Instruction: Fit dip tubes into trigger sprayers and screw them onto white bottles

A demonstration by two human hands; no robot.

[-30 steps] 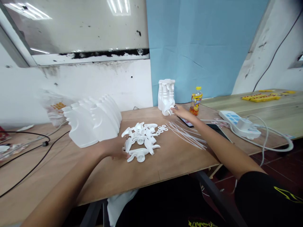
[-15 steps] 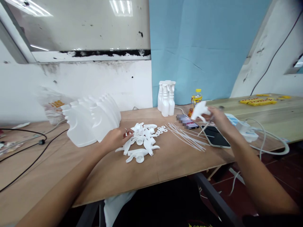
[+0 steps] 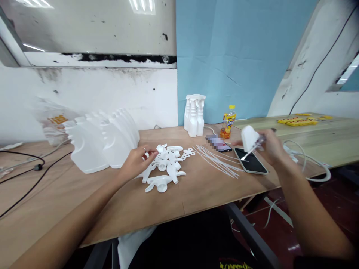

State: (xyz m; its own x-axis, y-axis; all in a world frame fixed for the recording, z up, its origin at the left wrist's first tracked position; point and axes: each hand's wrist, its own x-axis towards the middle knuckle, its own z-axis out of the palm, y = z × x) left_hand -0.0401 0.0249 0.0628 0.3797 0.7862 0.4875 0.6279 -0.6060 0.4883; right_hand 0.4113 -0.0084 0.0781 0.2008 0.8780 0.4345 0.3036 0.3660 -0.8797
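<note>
My right hand is raised above the right part of the table and grips a white spray trigger head. A thin, pale tube slants down from beside the head. My left hand rests at the left edge of a pile of white trigger heads, its fingers loosely bent and apart, the tips at the nearest pieces. Small white rings lie just right of the pile. Beyond them are several thin white tubes.
Large translucent bottles stand in rows at left. White spray bottles with heads on are at the back, near a drink bottle. Two phones, one with a blurred screen and one dark, lie at right. Black cables cross the left side.
My right hand has moved slightly right and turned the trigger head, so a different side of it faces me. The left hand stays by the pile. The whole view has shifted a little.
</note>
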